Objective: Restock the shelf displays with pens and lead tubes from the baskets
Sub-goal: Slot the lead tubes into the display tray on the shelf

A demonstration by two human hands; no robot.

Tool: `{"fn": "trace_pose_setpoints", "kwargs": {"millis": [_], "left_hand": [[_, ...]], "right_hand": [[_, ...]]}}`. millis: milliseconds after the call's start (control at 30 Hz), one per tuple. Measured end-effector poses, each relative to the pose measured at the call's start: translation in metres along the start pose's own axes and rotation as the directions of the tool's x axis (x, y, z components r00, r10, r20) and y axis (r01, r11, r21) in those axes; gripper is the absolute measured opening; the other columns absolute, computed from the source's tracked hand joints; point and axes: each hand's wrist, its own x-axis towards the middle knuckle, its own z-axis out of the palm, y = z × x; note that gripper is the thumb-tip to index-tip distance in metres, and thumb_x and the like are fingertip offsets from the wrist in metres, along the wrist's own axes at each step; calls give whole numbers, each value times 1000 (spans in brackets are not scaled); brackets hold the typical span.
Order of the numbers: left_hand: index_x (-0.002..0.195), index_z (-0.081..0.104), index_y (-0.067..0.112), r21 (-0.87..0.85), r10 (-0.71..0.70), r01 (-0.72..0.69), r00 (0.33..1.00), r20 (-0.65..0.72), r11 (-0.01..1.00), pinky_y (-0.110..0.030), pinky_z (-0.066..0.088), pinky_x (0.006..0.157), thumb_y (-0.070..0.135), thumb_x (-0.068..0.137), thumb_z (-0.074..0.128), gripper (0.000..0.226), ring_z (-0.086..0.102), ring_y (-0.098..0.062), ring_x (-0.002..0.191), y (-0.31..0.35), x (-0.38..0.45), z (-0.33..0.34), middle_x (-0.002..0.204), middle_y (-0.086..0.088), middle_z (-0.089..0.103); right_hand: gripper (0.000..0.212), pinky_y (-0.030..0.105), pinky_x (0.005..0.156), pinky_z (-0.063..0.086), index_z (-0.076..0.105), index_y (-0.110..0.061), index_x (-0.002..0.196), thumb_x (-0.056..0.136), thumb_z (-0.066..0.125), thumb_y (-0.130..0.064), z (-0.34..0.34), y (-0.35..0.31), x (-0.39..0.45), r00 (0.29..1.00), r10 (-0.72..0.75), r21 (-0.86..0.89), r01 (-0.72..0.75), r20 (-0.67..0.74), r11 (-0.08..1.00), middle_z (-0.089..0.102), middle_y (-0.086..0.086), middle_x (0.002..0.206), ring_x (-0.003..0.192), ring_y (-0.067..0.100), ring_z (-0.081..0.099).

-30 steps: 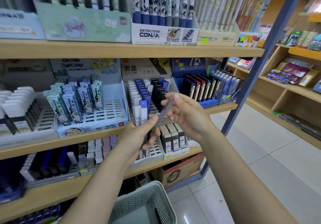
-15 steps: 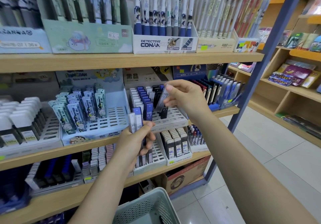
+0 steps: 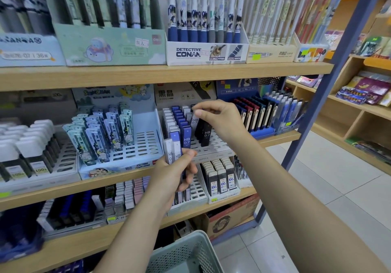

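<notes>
A small bundle of lead tubes (image 3: 174,148), white and blue and marked HB, is gripped in the left hand (image 3: 175,174), with thumb and fingers curled round its lower part. Just above and behind this grip, a slotted white display tray (image 3: 213,143) is seen on the middle shelf (image 3: 279,138); its left rows are filled with white and blue tubes, while open slots are left toward its front right. Over that tray, the top of a dark lead tube (image 3: 195,120) is pinched between thumb and fingertips of the right hand (image 3: 218,120), the tube standing among other black HB 0.7 tubes. To the left of both hands, a pale blue cartoon tray (image 3: 146,124) is held half full of patterned tubes. Below the left hand, a small rack of tubes labelled 100 (image 3: 222,179) is seen, and a perforated grey-green basket (image 3: 190,253) sits nearest the camera; its contents cannot be made out.
</notes>
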Motion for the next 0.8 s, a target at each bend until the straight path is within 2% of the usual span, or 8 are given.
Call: {"fn": "trace_pose_setpoints", "kwargs": {"millis": [100, 233, 433, 600, 800], "left_hand": [[109, 65, 6, -11, -1, 1, 1000, 6, 1000, -25, 27, 44, 21, 97, 63, 19, 47, -13, 48, 0, -2, 1, 63, -4, 61], [109, 66, 7, -13, -9, 9, 1000, 8, 1000, -25, 27, 43, 22, 97, 64, 19, 47, -13, 47, 1, -2, 0, 64, -4, 60], [108, 65, 8, -5, -13, 13, 1000, 10, 1000, -25, 28, 44, 21, 96, 65, 18, 47, -13, 48, 1, -2, -1, 65, -4, 61], [108, 65, 8, -2, -2, 2, 1000, 13, 1000, -24, 28, 43, 21, 95, 66, 18, 47, -13, 48, 0, -1, -2, 65, -4, 61], [101, 64, 11, -8, 14, -14, 1000, 3, 1000, -22, 26, 42, 19, 95, 66, 10, 45, -13, 46, -2, -1, 0, 63, -4, 59]], "right_hand": [[15, 6, 75, 44, 78, -8, 101, 87, 75, -7, 5, 7, 3, 1000, 2, -5, -2, -17, 1000, 63, -9, 89, 76, -15, 57], [15, 7, 77, 46, 78, -8, 101, 86, 76, -5, 7, 10, 6, 1000, -2, 15, 2, -31, 1000, 64, -7, 90, 76, -14, 59], [14, 4, 71, 46, 78, -8, 100, 87, 74, -6, 6, 8, 7, 997, 65, 36, -66, 28, 997, 69, -13, 84, 73, -15, 61], [13, 6, 79, 47, 78, -15, 100, 88, 75, -11, -1, 8, 8, 993, 102, 0, -102, 66, 995, 71, -17, 89, 84, -11, 63], [13, 6, 78, 48, 78, -10, 100, 87, 75, -10, -1, 5, 11, 990, 112, -1, -113, 86, 994, 72, -11, 90, 83, -8, 64]]}}
